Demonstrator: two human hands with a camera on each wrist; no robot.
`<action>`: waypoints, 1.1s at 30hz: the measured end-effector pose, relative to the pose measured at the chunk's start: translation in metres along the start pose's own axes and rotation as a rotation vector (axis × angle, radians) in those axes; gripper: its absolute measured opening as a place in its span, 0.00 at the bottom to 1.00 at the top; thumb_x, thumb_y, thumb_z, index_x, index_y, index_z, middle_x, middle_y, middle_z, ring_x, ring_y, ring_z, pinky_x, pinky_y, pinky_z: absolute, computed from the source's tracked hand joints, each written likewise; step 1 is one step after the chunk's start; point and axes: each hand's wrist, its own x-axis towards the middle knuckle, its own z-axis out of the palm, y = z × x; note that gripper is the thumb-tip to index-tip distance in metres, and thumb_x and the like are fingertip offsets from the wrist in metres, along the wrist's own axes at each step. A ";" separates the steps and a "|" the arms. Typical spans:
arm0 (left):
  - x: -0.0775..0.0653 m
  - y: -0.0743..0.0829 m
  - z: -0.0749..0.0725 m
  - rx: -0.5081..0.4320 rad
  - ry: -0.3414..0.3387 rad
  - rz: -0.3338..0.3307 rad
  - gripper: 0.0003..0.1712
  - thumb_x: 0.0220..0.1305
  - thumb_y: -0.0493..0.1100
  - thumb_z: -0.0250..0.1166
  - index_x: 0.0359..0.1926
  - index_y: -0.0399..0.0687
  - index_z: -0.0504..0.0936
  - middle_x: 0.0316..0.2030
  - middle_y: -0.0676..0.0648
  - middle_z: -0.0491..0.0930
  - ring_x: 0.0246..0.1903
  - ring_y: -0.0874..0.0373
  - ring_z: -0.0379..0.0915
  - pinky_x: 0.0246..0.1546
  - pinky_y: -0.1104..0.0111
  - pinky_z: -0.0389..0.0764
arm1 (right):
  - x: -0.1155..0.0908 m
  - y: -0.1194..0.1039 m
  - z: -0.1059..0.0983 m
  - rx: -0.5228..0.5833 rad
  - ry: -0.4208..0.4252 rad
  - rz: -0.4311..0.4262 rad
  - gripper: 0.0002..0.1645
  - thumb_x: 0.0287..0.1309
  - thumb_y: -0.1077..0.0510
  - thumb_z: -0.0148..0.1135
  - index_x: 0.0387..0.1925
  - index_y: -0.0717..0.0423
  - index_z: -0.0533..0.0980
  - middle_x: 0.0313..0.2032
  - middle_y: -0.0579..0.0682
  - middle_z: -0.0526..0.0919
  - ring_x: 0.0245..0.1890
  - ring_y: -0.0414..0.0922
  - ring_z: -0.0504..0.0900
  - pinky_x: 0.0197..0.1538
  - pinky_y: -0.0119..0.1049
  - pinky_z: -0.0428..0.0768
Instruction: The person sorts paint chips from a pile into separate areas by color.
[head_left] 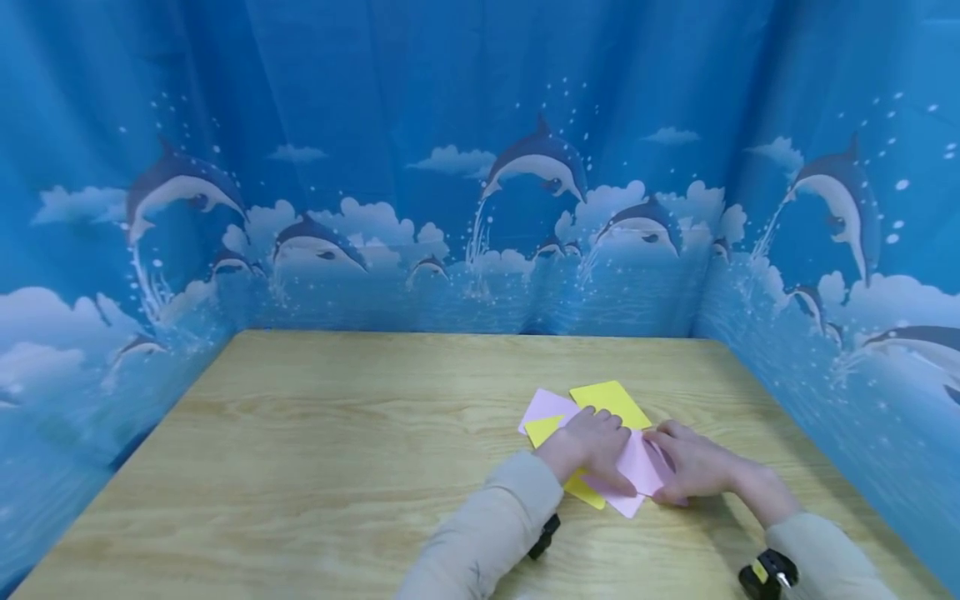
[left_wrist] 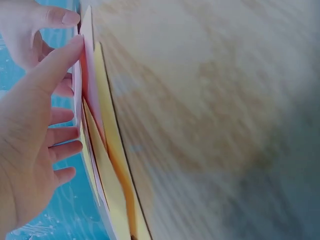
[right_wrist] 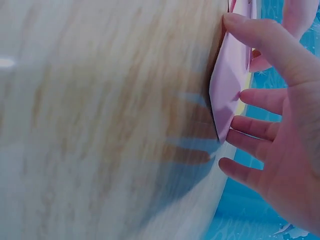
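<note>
Pink and yellow paper sheets lie overlapped in a small pile on the right part of the table. My left hand rests across the pile, its fingers reaching over the far side and its thumb on the near part of a pink sheet. At the right end of this sheet, my right hand holds it between thumb and fingers. A folded or raised pink part shows there in the right wrist view. The left wrist view catches the layers edge-on, with a yellow sheet lowest.
The wood-grain table extends to the left of the pile. Another yellow sheet and a pink corner stick out on the far side. A blue dolphin-print curtain encloses the table at the back and both sides.
</note>
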 end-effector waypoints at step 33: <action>-0.049 -0.070 -0.006 -0.060 0.095 -0.010 0.49 0.47 0.77 0.58 0.62 0.50 0.70 0.56 0.53 0.70 0.55 0.60 0.64 0.60 0.66 0.63 | 0.046 -0.030 -0.004 -0.040 0.059 -0.103 0.48 0.37 0.36 0.71 0.54 0.65 0.69 0.53 0.57 0.73 0.49 0.50 0.73 0.47 0.43 0.76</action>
